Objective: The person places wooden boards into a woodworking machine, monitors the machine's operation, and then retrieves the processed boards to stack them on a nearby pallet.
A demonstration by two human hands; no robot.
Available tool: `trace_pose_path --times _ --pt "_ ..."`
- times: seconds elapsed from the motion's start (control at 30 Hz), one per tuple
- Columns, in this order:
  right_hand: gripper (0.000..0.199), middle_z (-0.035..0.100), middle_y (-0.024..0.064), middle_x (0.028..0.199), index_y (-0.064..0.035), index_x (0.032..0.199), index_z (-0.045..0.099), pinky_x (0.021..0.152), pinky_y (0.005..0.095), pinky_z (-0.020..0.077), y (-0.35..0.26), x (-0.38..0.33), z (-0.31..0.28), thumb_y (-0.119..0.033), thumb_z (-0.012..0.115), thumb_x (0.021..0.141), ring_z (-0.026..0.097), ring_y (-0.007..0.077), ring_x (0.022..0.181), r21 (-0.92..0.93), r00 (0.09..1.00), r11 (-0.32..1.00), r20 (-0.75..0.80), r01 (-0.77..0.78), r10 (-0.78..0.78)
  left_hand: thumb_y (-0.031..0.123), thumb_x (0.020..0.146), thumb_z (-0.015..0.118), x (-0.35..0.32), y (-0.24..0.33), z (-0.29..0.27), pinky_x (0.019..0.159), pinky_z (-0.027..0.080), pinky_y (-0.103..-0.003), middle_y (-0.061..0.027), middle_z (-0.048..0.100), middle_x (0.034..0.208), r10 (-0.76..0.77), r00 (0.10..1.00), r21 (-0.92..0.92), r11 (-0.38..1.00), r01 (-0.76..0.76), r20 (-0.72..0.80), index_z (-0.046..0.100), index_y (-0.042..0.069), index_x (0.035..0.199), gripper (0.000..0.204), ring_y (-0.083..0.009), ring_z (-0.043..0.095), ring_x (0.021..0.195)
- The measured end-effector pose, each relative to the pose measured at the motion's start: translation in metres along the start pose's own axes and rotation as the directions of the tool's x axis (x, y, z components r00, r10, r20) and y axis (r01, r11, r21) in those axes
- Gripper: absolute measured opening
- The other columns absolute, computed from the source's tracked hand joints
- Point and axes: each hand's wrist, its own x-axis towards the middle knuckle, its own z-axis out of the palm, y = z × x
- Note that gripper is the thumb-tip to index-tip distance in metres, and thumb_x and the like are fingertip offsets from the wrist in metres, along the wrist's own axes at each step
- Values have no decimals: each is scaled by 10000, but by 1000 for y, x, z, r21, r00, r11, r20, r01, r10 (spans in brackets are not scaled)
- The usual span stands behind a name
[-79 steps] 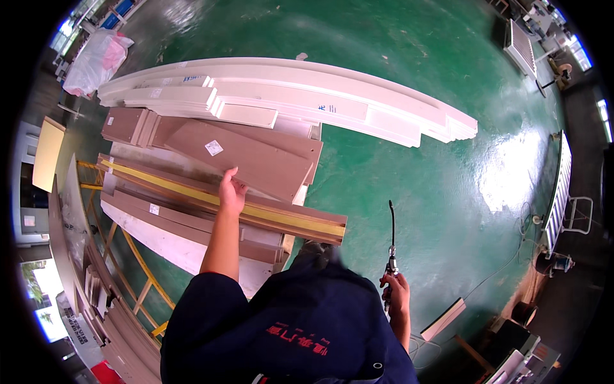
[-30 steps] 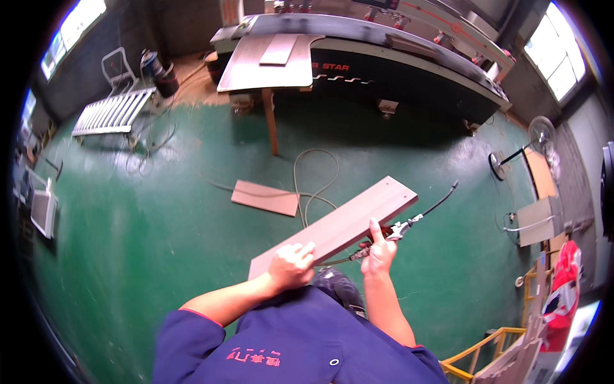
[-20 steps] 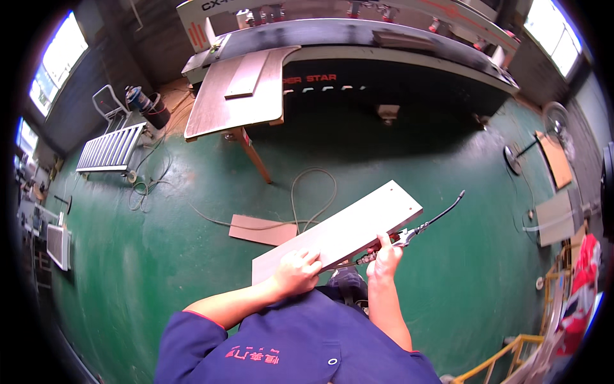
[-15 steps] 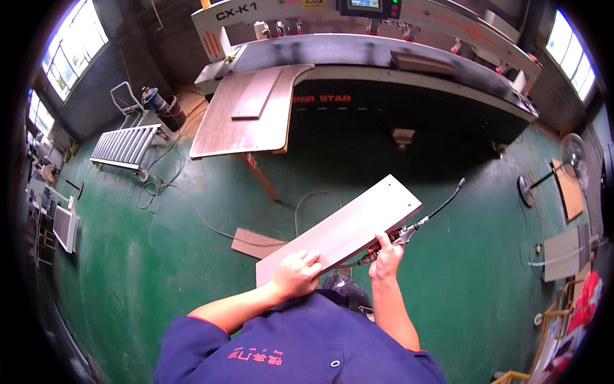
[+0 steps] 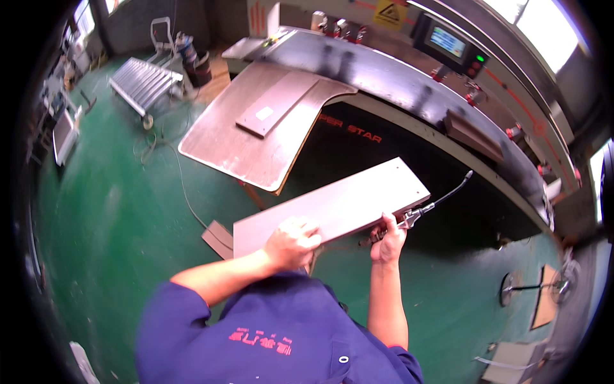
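Observation:
A long pale wooden board lies slantwise in front of me, its far right end marked by two small dark holes. My left hand is closed at the board's near left edge, knuckles on top; its fingertips are partly hidden. At the near right edge, my right hand is wrapped round an air blow gun, close against the board's edge. The gun's thin dark nozzle tube curves up past the board's right end.
Ahead stands a long machine with a dark bed and a control screen. A side table bears another board with a white label. A roller cart stands far left. A hose and a board piece lie on the green floor.
My view has turned and tilted, and the side table and machine appear nearer. The board now lies at a flatter slant, with both hands still on it and the blow gun still held.

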Motion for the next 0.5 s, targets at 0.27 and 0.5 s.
trace_pose_path --times 0.27,0.5 --pt "255 590 -2 803 -112 1022 566 415 216 413 20 177 50 -98 700 806 537 91 547 -47 978 982 92 -184 187 122 632 637 91 -100 55 686 460 -369 -80 568 940 -151 987 -15 988 152 55 580 91 751 135 -247 563 820" --pt "179 567 -25 770 -117 935 546 450 222 392 79 299 116 -50 671 825 535 81 583 -64 878 896 185 -439 442 107 636 630 135 -183 84 700 459 -371 -75 551 894 -369 928 69 928 365 49 566 79 746 130 -258 554 811"
